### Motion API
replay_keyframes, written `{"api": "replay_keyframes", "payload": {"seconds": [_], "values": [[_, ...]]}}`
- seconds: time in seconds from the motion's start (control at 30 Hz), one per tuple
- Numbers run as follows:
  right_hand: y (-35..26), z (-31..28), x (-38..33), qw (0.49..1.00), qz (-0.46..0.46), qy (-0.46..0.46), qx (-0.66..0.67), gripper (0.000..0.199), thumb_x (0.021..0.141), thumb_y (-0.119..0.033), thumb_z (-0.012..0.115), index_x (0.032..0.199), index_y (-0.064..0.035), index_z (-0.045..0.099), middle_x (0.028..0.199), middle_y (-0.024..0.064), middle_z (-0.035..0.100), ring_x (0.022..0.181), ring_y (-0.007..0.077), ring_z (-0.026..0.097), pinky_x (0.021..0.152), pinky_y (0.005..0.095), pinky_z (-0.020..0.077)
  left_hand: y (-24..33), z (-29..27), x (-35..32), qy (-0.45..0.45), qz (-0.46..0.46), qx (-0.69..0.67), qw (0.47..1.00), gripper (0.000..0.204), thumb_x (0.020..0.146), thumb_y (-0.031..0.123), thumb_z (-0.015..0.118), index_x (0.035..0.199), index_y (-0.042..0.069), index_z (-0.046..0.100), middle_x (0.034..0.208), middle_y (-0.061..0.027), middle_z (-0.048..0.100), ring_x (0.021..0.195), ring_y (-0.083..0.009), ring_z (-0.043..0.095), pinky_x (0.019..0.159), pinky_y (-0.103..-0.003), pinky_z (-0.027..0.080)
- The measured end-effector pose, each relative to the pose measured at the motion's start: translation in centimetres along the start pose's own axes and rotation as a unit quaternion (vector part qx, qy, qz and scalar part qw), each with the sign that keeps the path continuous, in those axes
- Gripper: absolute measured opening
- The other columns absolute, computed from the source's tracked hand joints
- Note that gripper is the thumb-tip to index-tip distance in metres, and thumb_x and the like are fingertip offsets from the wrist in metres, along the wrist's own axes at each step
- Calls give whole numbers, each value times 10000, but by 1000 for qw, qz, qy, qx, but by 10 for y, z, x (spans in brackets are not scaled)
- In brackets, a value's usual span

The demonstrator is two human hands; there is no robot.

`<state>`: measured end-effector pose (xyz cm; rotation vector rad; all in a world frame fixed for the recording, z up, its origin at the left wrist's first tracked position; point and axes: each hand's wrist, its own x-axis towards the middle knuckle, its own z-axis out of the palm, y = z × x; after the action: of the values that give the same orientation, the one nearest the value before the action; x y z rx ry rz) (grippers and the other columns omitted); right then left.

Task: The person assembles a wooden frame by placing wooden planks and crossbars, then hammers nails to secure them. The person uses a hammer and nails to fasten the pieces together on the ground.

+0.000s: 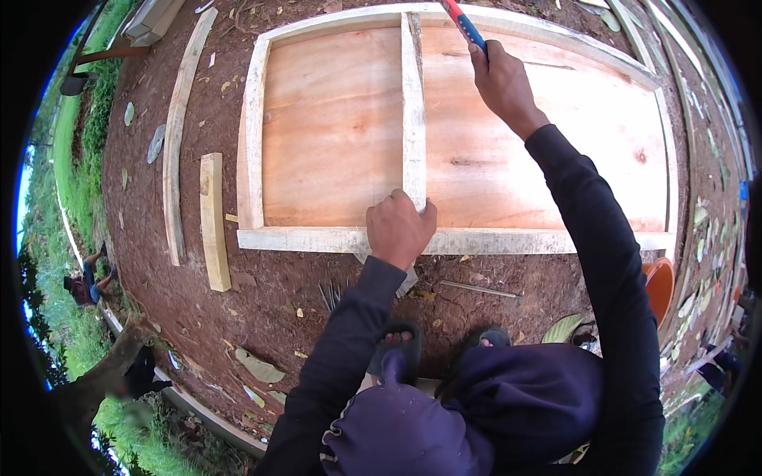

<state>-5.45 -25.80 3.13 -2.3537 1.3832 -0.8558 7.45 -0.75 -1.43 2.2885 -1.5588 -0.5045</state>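
Nearest, at six o'clock, two sandalled feet stand on bare earth, with a small cluster of nails lying at about seven o'clock of the left hand and one long nail or rod at about four o'clock of it. The left hand is closed, its fingers curled and pressed onto the near end of the centre batten, right where that batten meets the near rail of the wooden frame. The frame looks largely assembled, as far as I can judge: four pale outer rails lie around one plywood sheet, and a single crosspiece splits it into two bays; whether the joint under the left hand is already fixed cannot be told. Farther off, at one o'clock, the right hand is clamped around a red-and-blue tool handle raised over the far bay; the head is out of view. At nine to ten o'clock, two loose planks lie beside the frame, unused.
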Motion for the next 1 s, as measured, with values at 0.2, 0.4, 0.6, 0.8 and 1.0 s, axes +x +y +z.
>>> {"api": "replay_keyframes", "payload": {"seconds": [0.2,0.4,0.6,0.8,1.0], "values": [[5,-3,8,996,-37,-44,-71,397,1070,-332,520,864,7,538,647,226,626,571,418,615,541,521,490,-2,3,-1,4,-5,-40,999,466,867,394,709,802,-65,665,708,-263,676,646,-427,686,658,-504,557],[-3,-7,-11,995,-42,-50,-70,428,1066,-317,530,816,29,556,628,225,611,546,419,606,527,512,482,-7,9,-4,26,2,-32,999,466,868,400,705,808,-61,670,737,-267,690,661,-433,692,665,-505,560],[-27,-48,-59,997,36,-67,23,382,1071,-273,536,858,42,577,621,203,596,536,348,599,535,445,474,-9,11,-6,43,5,-12,999,457,856,414,707,826,-41,675,726,-227,705,630,-394,701,667,-478,573],[-53,-97,-206,962,128,23,239,273,1068,-237,551,1093,23,632,678,95,609,580,167,585,544,354,444,7,-4,-5,-5,-33,-7,999,568,881,529,699,884,-40,703,816,-242,725,782,-417,716,744,-493,555],[-59,-155,-361,953,243,-41,177,295,908,-192,764,1106,6,671,758,101,680,655,173,658,616,325,503,-18,-12,16,-67,-57,-215,973,532,989,447,640,1054,-78,694,872,-199,737,793,-310,736,744,-440,583]]}}
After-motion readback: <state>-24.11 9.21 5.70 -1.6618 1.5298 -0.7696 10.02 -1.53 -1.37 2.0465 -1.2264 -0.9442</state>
